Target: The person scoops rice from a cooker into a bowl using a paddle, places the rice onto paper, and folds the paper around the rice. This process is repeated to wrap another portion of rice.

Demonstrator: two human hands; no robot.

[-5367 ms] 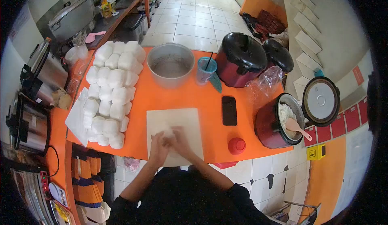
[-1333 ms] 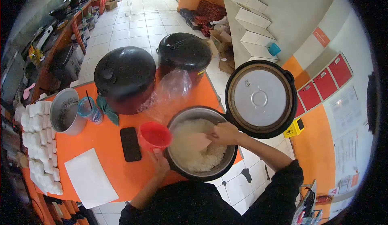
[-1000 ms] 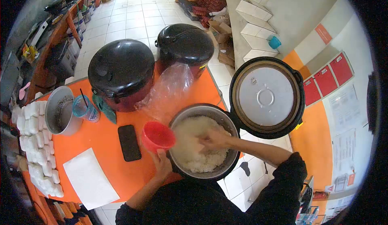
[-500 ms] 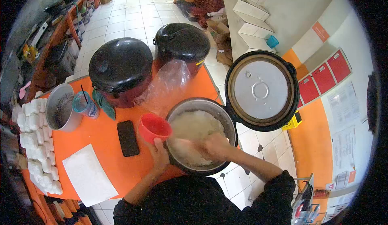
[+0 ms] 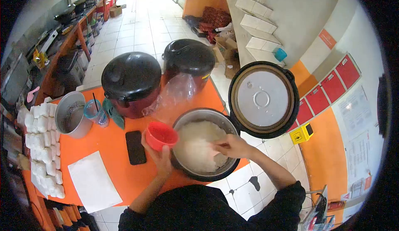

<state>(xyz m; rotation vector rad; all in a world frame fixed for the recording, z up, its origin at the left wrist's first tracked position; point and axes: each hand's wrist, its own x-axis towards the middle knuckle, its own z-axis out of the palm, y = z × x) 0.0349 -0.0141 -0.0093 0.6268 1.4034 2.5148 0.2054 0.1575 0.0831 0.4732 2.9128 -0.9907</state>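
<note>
My left hand [image 5: 161, 161] grips a red plastic bowl [image 5: 161, 136] from below, tilted beside the pot's left rim. My right hand [image 5: 233, 146] is closed over the rice cooker pot [image 5: 227, 125]. From its fingers a pale pink rice paddle [image 5: 213, 151] reaches down to the rice; much of the paddle is hidden or blurred. White rice [image 5: 195, 141] fills the pot, with a hollow at the lower right near the paddle. The cooker's lid [image 5: 262, 99] stands swung back on the right.
On the orange table [image 5: 108, 143] are two black-lidded cookers [image 5: 131, 71], a clear plastic bag [image 5: 174, 92], a phone [image 5: 136, 147], white paper [image 5: 94, 182], a metal pot [image 5: 72, 114], a plastic cup [image 5: 96, 114], a green cloth [image 5: 113, 112] and stacked white packets [image 5: 43, 143].
My right hand has lifted slightly and shifted right, and the paddle is less buried in the rice. The view has tilted up a little. My left hand still holds the bowl.
</note>
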